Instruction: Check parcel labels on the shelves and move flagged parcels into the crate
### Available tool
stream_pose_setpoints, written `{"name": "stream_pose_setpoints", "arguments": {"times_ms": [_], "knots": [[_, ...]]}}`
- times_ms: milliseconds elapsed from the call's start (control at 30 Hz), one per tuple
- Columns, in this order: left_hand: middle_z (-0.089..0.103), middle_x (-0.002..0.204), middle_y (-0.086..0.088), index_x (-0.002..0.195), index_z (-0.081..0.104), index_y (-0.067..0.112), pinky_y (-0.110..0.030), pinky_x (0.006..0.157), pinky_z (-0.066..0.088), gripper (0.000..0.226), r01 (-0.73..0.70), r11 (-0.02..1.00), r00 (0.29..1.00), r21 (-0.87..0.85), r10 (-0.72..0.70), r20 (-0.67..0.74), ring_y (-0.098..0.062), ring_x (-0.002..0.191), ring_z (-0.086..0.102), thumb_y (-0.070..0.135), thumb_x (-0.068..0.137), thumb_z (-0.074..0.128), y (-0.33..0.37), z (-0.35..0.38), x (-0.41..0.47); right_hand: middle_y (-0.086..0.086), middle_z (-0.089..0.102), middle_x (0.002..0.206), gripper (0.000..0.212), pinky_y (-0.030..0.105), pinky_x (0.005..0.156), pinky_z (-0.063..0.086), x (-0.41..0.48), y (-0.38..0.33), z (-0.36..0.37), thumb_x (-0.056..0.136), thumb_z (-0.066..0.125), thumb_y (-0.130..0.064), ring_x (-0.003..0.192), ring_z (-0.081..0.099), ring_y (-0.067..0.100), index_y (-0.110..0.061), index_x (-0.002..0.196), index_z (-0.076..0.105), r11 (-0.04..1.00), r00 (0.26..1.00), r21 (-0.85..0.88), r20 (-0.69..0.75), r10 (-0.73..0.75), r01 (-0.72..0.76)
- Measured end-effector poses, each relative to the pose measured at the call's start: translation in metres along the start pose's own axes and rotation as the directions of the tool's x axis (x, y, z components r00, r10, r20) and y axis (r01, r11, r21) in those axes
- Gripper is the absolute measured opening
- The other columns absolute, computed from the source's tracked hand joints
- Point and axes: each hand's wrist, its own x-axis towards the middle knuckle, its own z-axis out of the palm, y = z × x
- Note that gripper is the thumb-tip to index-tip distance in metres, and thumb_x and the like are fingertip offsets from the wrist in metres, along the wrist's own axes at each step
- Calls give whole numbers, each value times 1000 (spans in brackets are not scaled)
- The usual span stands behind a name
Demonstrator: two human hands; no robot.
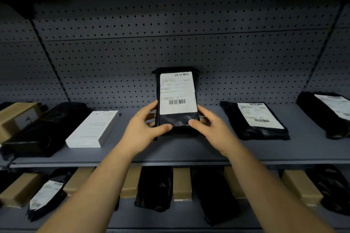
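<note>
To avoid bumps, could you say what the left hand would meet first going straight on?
The black parcel, which the left hand grips; beyond it, probably the pegboard back panel, though depth is unclear.

I can't read the fine print on the label of the held parcel. Fingers vanish behind it. The far-right parcel runs off frame; the lower-shelf label is blurred.

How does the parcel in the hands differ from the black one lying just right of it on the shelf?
The held parcel stands upright, gripped by the left hand and right hand; the lying parcel rests flat on the shelf, untouched. The held parcel's label faces the camera; the lying parcel's slants away. Both are black bags with white barcoded labels.
</note>
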Motion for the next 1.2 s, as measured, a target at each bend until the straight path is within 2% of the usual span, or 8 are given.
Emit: {"name": "stream_pose_setpoints", "arguments": {"times_ms": [67,233,367,567,733,867,1033,1200], "knots": [[61,126,10,141,48,30,-11,84,51,78,55,999,998,0,-55,29,-1,106,63,18,74,84,-6,9,3,-8,56,126,59,32,105,44,-2,9,-2,88,65,-47,113,54,5,-45,143,44,997,1000,-83,-9,6,-7],[68,113,8,130,56,25,-10,67,49,60,127,992,992,10,-127,26,4,91,66,16,77,82,-21,28,7,-8,54,117,49,20,82,40,0,24,0,93,61,-43,100,54,5,-38,141,50,979,997,-189,-36,70,-75],[71,110,1,132,58,25,-30,91,54,59,219,976,975,18,-219,29,-11,100,68,26,77,81,-33,31,13,-12,52,127,62,21,84,39,2,28,4,92,62,-42,110,55,3,-40,148,36,984,992,-132,-59,111,-118],[56,130,7,140,50,26,-32,105,44,64,181,975,978,132,-192,79,-11,119,55,37,83,75,-33,31,18,-6,52,131,54,24,89,37,9,20,4,93,59,-41,110,52,6,-38,144,44,961,988,-238,-98,122,-143],[50,132,12,136,53,23,-21,100,39,52,53,958,999,282,-54,-7,-4,121,47,37,89,67,-36,-14,5,-2,48,138,55,21,96,31,14,-2,13,94,61,-37,129,44,16,-24,145,46,905,962,-424,-239,-132,19],[55,123,12,126,61,18,-7,93,38,38,-7,935,984,356,70,-165,-3,115,51,26,89,69,-47,-76,-11,-9,41,144,54,26,98,34,27,-34,51,95,59,-38,130,42,13,-30,146,41,876,956,-454,-147,-254,163],[55,125,9,127,61,16,-28,104,41,42,67,886,975,459,39,-217,-9,119,51,28,88,70,-78,-155,-27,-8,41,143,53,38,105,43,38,-59,145,94,58,-42,128,44,13,-34,144,44,901,972,-364,55,-230,234],[49,138,-4,134,56,12,-30,109,34,55,135,812,988,568,-66,-141,-21,129,43,34,86,71,-105,-194,-25,-8,45,135,45,24,92,39,52,-64,238,95,61,-37,116,51,12,-26,138,52,913,987,-382,122,-108,147]]}}
